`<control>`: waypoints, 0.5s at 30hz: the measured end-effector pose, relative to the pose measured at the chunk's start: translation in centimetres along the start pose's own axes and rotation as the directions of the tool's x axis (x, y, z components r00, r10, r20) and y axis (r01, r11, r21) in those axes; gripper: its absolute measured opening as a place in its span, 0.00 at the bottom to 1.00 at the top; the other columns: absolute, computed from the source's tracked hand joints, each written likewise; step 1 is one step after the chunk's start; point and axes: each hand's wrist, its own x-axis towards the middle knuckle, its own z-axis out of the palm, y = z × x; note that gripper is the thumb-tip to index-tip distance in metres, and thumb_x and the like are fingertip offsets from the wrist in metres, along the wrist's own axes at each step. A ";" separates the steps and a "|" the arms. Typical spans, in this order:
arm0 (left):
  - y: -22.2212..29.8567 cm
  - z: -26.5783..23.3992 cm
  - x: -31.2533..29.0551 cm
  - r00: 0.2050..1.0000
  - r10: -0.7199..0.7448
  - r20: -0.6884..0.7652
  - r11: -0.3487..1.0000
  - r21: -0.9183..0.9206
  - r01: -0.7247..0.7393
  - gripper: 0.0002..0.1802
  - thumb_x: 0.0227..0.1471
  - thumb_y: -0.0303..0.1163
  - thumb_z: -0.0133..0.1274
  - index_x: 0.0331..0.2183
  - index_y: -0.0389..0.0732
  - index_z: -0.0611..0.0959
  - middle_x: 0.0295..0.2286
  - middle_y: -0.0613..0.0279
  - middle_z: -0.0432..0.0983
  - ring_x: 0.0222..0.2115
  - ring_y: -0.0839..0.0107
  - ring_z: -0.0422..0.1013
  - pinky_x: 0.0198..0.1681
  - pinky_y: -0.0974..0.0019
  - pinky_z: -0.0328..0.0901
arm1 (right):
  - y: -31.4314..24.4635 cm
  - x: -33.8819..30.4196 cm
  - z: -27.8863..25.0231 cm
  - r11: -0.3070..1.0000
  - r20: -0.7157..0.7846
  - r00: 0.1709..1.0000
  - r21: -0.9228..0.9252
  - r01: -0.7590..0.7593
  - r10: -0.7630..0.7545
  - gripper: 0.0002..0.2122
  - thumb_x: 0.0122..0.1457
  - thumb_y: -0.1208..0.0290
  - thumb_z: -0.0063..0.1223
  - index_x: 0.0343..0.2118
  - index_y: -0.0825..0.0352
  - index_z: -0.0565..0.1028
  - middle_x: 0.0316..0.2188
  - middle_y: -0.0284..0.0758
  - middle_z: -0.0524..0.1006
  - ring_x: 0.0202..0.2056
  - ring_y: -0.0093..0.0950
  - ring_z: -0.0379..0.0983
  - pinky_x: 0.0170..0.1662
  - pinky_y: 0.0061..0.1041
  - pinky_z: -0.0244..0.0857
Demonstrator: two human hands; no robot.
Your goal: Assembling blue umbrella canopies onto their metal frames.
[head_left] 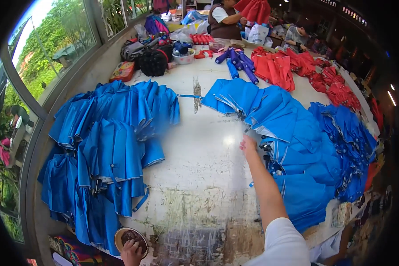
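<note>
Blue umbrellas (292,119) fill the table (199,155) at centre right; right hand (248,144), curled, meets a shaft (247,130), hold unclear. Left hand (132,253), part-open, dips into a lower-left bowl (118,239), catch unseen: apparently picking, calling for a careful pinch.

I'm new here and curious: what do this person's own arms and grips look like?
The right grip is an ungloved human hand, its forearm bare up to a plain white sleeve. The left grip is ungloved too; any sleeve there is out of view.
</note>
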 end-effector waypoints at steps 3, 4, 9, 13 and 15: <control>2.1 -1.1 1.3 0.998 -0.060 -0.028 0.998 0.028 0.061 0.16 0.42 0.35 0.56 0.35 0.39 0.77 0.42 0.53 0.69 0.39 0.56 0.69 0.46 0.55 0.60 | -2.3 3.2 2.9 0.939 0.033 0.996 0.333 -0.088 0.082 0.11 0.48 0.62 0.55 0.23 0.61 0.66 0.21 0.30 0.66 0.19 0.23 0.63 0.18 0.20 0.54; 4.4 -2.4 3.6 0.983 -0.178 -0.049 0.983 -0.059 0.175 0.14 0.40 0.29 0.55 0.34 0.37 0.77 0.38 0.51 0.71 0.36 0.55 0.70 0.42 0.58 0.62 | -3.3 4.2 2.8 0.940 -0.006 1.000 0.342 0.008 -0.007 0.11 0.49 0.63 0.54 0.20 0.60 0.64 0.17 0.27 0.63 0.15 0.21 0.59 0.16 0.19 0.50; 11.4 -3.8 11.2 0.923 -0.385 0.019 0.854 -0.373 0.363 0.19 0.40 0.29 0.56 0.38 0.36 0.76 0.40 0.47 0.70 0.41 0.54 0.68 0.44 0.61 0.63 | -10.5 -11.1 0.8 0.900 0.270 0.931 0.421 0.116 -0.246 0.16 0.52 0.66 0.50 0.12 0.57 0.59 0.09 0.22 0.54 0.08 0.15 0.49 0.11 0.17 0.38; 14.5 -2.1 19.0 0.890 -0.406 0.207 0.316 -0.882 0.350 0.29 0.45 0.39 0.55 0.48 0.37 0.69 0.45 0.53 0.67 0.45 0.60 0.65 0.47 0.60 0.61 | -5.9 -27.7 -3.9 0.991 0.636 0.771 0.117 -0.070 -0.020 0.13 0.53 0.66 0.49 0.15 0.59 0.62 0.10 0.22 0.55 0.10 0.14 0.50 0.12 0.17 0.39; 16.6 -0.6 20.8 0.910 -0.324 0.259 -0.022 -0.964 0.266 0.32 0.46 0.45 0.54 0.50 0.38 0.66 0.46 0.56 0.67 0.45 0.62 0.65 0.48 0.60 0.60 | -3.3 -35.3 -4.8 0.985 0.759 0.629 -0.127 -0.113 0.170 0.10 0.54 0.67 0.49 0.20 0.61 0.65 0.13 0.21 0.57 0.12 0.13 0.50 0.14 0.15 0.41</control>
